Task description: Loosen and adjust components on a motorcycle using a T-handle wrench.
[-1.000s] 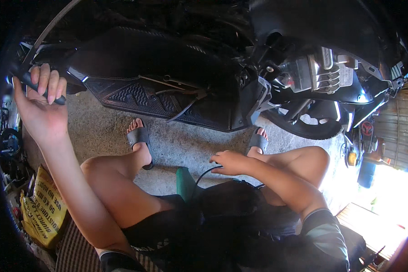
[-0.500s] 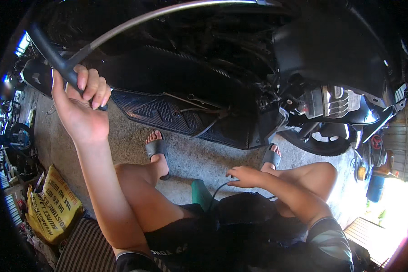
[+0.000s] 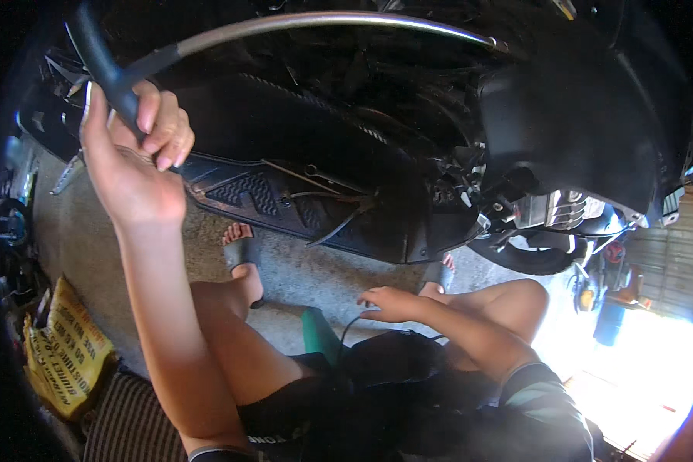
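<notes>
Black handle [image 3: 114, 83], footboard edge [image 3: 285, 228], open concrete [image 3: 294, 271]

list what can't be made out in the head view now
Head view:
Dark handle in the left hand: upper end fades into dark fisheye rim.
Metal tube: whether its far end touches anything, lost in shadow.
Thin black cable: too thin and dark to tell whether the right hand grips it.
Green object: lower part hidden by dark clothing.

Glare at lower right, dim motorcycle [image 3: 300, 115], dark fisheye rim
</notes>
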